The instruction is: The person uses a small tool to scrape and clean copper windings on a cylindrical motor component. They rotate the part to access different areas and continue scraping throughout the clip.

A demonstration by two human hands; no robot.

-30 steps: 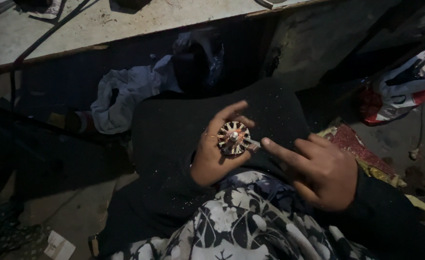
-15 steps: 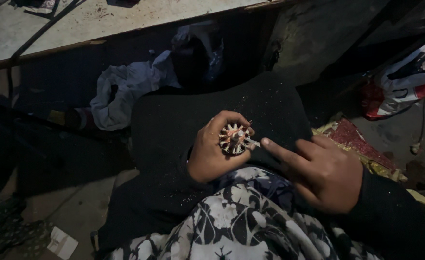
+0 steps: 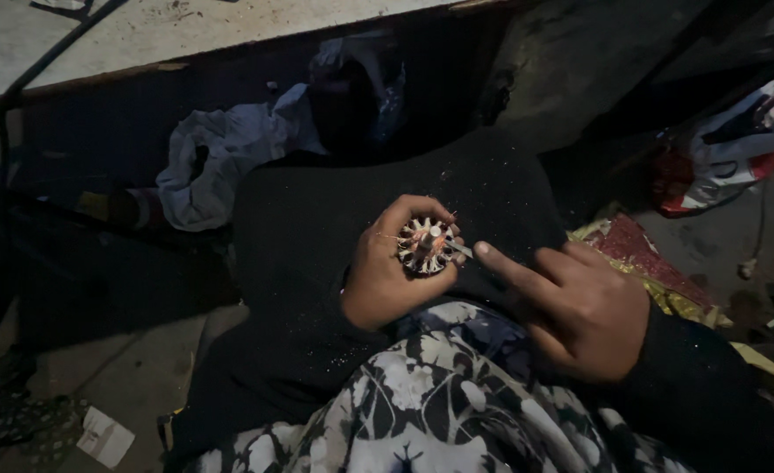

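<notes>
Head view: I see my hands over a dark cloth on the lap.
My left hand (image 3: 387, 276) grips a small round slotted copper-wound metal core (image 3: 425, 246) at centre; my right hand (image 3: 579, 307), forefinger extended and other fingers loosely curled, touches its right edge. A red-and-white plastic package (image 3: 737, 149) lies far right.

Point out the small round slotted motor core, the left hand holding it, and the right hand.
small round slotted motor core (image 3: 425, 244), head view, its face.
left hand (image 3: 382, 280), head view, its back.
right hand (image 3: 579, 311), head view, its back.
</notes>
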